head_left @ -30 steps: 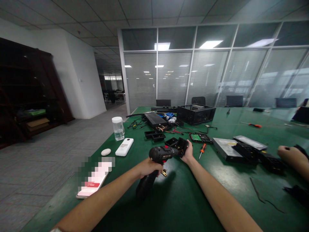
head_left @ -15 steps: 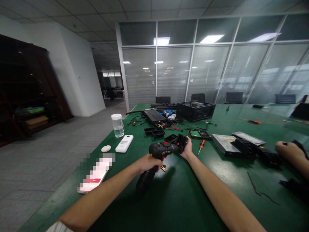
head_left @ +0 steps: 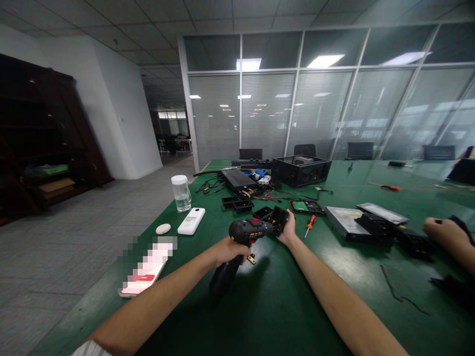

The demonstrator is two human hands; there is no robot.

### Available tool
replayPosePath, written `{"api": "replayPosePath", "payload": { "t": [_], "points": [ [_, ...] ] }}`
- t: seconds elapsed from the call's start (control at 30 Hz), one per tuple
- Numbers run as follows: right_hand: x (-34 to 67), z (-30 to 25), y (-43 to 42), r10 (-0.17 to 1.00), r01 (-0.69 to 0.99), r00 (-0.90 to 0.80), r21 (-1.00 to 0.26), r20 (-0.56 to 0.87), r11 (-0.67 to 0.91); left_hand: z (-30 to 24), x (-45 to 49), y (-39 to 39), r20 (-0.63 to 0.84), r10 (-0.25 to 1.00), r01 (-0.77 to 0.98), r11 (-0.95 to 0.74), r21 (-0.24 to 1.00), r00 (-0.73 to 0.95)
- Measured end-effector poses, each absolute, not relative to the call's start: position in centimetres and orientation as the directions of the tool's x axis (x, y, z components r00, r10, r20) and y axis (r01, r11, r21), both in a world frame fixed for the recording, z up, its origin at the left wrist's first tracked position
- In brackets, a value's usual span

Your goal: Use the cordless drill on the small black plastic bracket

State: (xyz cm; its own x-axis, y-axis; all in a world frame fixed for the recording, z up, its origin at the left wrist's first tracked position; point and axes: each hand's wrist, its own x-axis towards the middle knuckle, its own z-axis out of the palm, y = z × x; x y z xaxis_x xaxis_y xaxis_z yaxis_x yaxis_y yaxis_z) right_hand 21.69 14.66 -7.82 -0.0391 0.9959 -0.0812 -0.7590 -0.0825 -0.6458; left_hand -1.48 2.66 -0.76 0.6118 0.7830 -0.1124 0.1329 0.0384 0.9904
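Note:
My left hand (head_left: pixel 229 251) is wrapped round the grip of a black cordless drill (head_left: pixel 245 230) with a red trigger. The drill points right, its chuck end against or inside a small black open box-shaped part (head_left: pixel 279 220). My right hand (head_left: pixel 288 230) grips that part from its right side and holds it tilted, with the open side facing the drill. Where the bit meets the part is too dark to make out. A small brass-coloured piece (head_left: pixel 252 259) shows just right of the drill's handle. Behind the held part lies another black frame (head_left: pixel 262 213).
Black trays (head_left: pixel 243 205), cables and a black case (head_left: pixel 301 170) lie farther back on the green table (head_left: pixel 282 306). An orange screwdriver (head_left: pixel 310 223) and a metal drive (head_left: pixel 345 220) are at right, near another person's hand (head_left: pixel 441 232). A phone (head_left: pixel 148 272), white device (head_left: pixel 191 221) and bottle (head_left: pixel 181 194) stand left.

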Motion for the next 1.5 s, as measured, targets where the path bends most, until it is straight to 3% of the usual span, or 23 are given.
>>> {"api": "replayPosePath", "payload": {
  "t": [1.5],
  "points": [
    [21.68,-8.06,14.86,0.996,-0.757,-0.045,-0.648,-0.073,-0.082,-0.89,-1.5,2.71,-0.117,0.784,0.147,0.033,0.989,0.61]
  ]
}}
